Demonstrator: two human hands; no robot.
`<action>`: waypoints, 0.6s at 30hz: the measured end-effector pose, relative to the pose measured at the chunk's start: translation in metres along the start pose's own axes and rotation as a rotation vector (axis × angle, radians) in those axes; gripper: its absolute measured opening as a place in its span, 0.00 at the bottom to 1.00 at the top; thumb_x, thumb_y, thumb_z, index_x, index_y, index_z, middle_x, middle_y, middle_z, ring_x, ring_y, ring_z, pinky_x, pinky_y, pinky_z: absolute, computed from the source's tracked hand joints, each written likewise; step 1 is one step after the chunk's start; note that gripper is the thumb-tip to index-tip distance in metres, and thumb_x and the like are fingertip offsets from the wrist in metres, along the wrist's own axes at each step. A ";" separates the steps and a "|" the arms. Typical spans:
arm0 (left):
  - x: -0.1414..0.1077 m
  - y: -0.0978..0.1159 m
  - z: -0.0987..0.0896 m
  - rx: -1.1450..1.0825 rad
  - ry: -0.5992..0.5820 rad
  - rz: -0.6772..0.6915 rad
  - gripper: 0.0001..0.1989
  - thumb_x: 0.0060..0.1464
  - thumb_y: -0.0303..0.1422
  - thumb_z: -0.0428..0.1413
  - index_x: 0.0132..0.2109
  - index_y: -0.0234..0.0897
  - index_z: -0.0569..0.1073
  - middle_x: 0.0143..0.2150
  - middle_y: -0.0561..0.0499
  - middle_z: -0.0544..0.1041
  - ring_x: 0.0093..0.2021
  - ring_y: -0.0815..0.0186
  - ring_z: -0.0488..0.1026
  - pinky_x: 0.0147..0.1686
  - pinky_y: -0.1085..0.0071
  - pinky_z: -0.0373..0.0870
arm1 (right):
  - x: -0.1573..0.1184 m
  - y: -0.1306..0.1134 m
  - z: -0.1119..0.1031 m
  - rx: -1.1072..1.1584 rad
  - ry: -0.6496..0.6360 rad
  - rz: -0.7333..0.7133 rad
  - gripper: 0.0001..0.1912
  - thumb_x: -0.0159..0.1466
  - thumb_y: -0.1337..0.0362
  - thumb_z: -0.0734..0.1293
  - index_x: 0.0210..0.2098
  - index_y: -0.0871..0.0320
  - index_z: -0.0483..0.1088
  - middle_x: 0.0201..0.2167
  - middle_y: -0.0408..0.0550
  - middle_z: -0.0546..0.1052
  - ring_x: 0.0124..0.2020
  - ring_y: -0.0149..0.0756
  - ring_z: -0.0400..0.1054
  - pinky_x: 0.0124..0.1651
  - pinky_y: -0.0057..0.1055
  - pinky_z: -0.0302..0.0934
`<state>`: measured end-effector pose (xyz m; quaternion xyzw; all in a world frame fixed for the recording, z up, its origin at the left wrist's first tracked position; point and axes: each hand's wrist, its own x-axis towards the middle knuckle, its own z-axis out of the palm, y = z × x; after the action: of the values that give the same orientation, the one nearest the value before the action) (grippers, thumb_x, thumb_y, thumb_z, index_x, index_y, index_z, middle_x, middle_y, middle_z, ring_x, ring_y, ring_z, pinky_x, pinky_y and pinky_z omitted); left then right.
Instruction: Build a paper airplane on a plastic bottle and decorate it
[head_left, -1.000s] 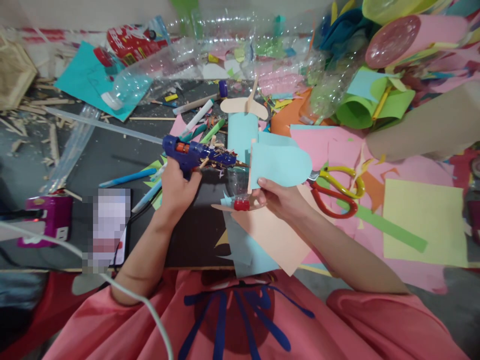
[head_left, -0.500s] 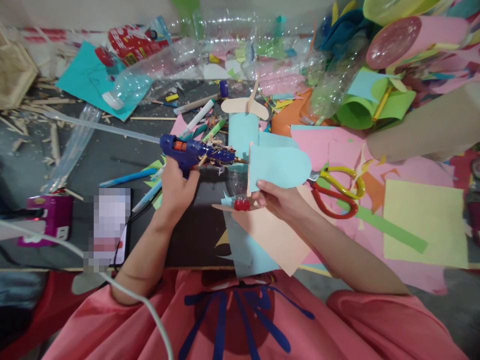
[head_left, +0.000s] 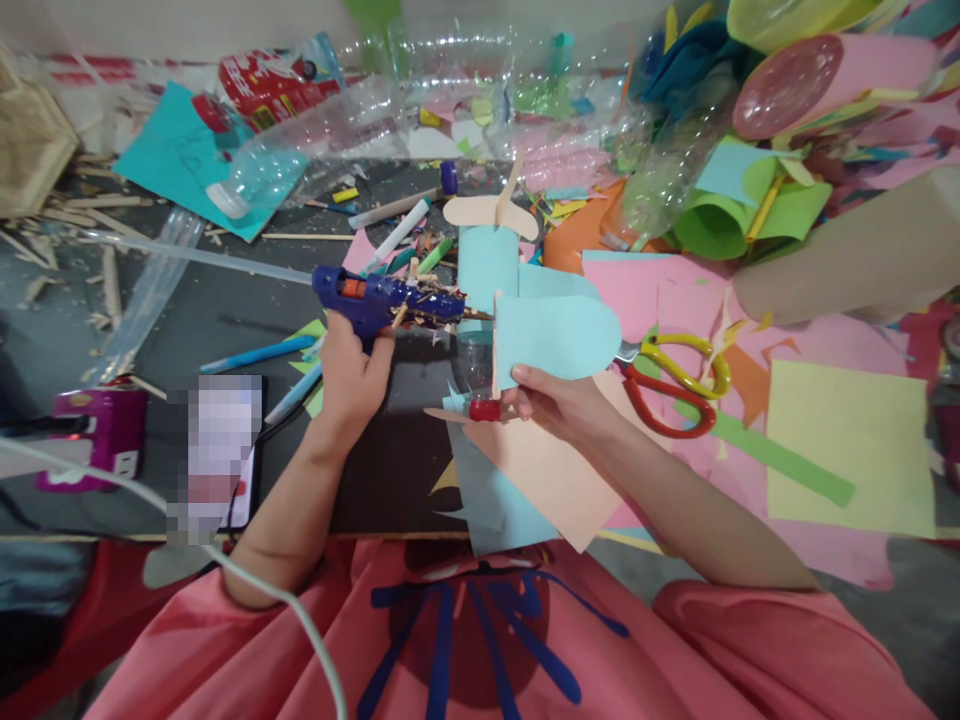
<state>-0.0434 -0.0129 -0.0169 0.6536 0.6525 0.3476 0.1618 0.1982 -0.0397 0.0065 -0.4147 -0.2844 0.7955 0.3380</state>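
Right hand (head_left: 551, 402) is pinching a rounded blue paper piece (head_left: 562, 335) by its near corner, seemingly keeping the straight edge free; left hand (head_left: 352, 375) is wrapping its fingers round the glue gun (head_left: 382, 303), aiming its nozzle there. Partly beneath, reaching beyond: a blue-wrapped bottle (head_left: 487, 270) is lying cap-nearest.

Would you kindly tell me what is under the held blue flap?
Another blue piece peeks out beyond the flap; scissors reach beneath its rounded end, blades mostly covered. Anything else there is hidden.

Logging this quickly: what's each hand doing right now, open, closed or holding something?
Left hand: closed, holding the glue gun.
Right hand: closed, pinching the light blue paper.
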 end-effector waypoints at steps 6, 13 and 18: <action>0.001 0.002 0.000 -0.009 0.031 -0.011 0.21 0.55 0.40 0.50 0.53 0.36 0.63 0.45 0.42 0.76 0.45 0.56 0.76 0.47 0.59 0.73 | 0.000 0.000 0.002 -0.027 0.016 -0.011 0.22 0.47 0.47 0.76 0.13 0.55 0.69 0.11 0.41 0.65 0.23 0.32 0.65 0.26 0.30 0.65; 0.002 0.001 -0.001 0.033 0.072 -0.018 0.22 0.53 0.38 0.52 0.54 0.36 0.63 0.45 0.43 0.76 0.44 0.55 0.75 0.49 0.57 0.72 | 0.000 0.004 -0.003 -0.052 -0.053 -0.020 0.20 0.53 0.50 0.74 0.16 0.57 0.70 0.13 0.41 0.66 0.22 0.31 0.66 0.30 0.34 0.66; 0.002 0.002 -0.001 0.024 0.078 -0.007 0.22 0.53 0.38 0.51 0.55 0.37 0.63 0.46 0.42 0.75 0.46 0.54 0.75 0.52 0.56 0.70 | 0.000 0.005 -0.003 -0.039 -0.051 -0.016 0.21 0.51 0.48 0.75 0.15 0.57 0.71 0.12 0.41 0.66 0.23 0.30 0.66 0.29 0.31 0.65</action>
<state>-0.0431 -0.0111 -0.0141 0.6392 0.6646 0.3646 0.1298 0.1990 -0.0421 0.0014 -0.3983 -0.3116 0.7976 0.3288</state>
